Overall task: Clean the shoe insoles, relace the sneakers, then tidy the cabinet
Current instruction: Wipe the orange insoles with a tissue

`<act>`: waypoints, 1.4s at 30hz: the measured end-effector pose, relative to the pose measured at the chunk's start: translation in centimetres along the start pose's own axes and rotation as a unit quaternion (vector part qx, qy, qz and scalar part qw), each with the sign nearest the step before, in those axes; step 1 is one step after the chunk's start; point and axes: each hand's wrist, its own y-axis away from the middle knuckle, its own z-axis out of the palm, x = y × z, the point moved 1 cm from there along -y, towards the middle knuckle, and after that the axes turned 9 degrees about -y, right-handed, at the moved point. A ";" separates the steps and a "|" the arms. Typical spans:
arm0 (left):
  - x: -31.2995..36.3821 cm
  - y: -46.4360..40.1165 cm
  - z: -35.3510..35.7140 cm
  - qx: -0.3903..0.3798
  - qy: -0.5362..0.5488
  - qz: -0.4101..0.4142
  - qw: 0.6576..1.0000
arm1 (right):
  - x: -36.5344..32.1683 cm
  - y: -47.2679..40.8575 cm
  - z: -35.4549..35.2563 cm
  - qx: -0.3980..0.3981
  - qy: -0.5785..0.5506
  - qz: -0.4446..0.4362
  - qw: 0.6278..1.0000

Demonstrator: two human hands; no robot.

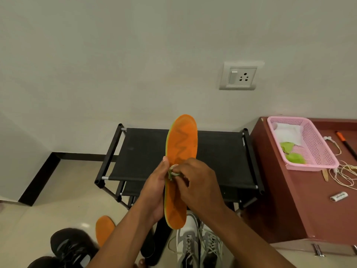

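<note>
Sneakers in black (73,246) sit on the floor at the lower left, and just beside them lies a second orange insole (104,229), parked there, it seems, to wait its turn or because it is done; which, I cannot tell. Moving right, the left hand (156,192) wraps around the edge of the orange insole (180,151) and holds it upright in the air in front of the black shoe rack (212,161), toe end up, so the printed face is turned toward the person and braced for rubbing. The right hand (195,184) pinches a small crumpled wipe (172,172) and presses it against the middle of that insole; the fingers are curled tight over the wad, probably to put pressure on a stain. Judging from this, the cleaning step is under way and the relacing has not begun. Below the hands stand grey sneakers (199,246) with laces in them, close by for the next step. Further right, a reddish-brown cabinet (286,200) carries on its tabletop a pink basket (316,151) holding green and white items, some loose cream cord (343,175) that may be laces, and a small white tube (339,196).
</note>
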 end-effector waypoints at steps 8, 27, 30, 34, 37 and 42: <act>-0.6 0.2 0.6 -0.046 -0.042 0.007 0.998 | 1.1 -1.4 -1.8 0.099 0.037 0.049 0.993; 0.9 0.4 -0.3 -0.017 -0.059 0.005 0.998 | -0.6 -0.3 0.0 0.029 -0.024 0.027 0.999; 1.5 0.4 -1.0 -0.006 -0.024 0.003 1.000 | -1.7 0.3 0.9 0.004 -0.039 0.015 0.999; 1.7 0.2 -1.8 -0.001 0.045 -0.028 0.999 | -2.6 0.4 1.2 -0.016 -0.032 -0.008 0.999; 1.3 -0.1 -1.9 0.000 0.022 -0.037 0.999 | -2.2 0.2 1.2 -0.005 0.003 -0.014 1.000; 1.1 0.1 -1.1 0.014 -0.071 -0.015 0.997 | -0.4 -1.2 -0.2 0.074 0.070 0.003 0.995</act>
